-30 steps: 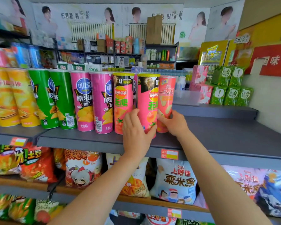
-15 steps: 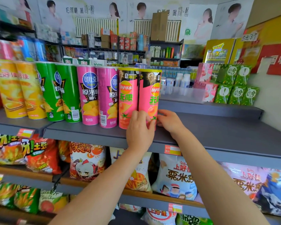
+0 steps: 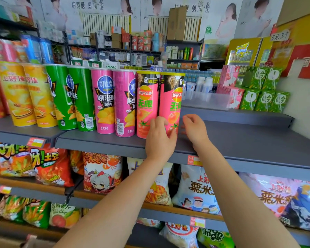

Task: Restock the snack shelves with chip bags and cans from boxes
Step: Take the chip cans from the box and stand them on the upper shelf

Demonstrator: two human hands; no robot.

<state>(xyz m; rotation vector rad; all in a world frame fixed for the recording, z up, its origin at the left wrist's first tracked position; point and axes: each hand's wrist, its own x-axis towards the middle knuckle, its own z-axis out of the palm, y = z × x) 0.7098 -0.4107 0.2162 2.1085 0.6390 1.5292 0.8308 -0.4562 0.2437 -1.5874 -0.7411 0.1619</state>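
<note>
Our left hand (image 3: 159,138) grips the stiff, light can (image 3: 170,104) low (likely tippy); right hand (image 3: 195,129) hovers, fingers loosely curled.

glossy cans (image 3: 170,104); matt grey shelf (image 3: 249,140)

Right of the Lay's can (image 3: 170,102) the shelf (image 3: 249,140) lies bare; left of it, cans (image 3: 104,101) stand packed, touching.

Upright pink chip cans (image 3: 170,104) on grey shelf (image 3: 240,140)
</note>
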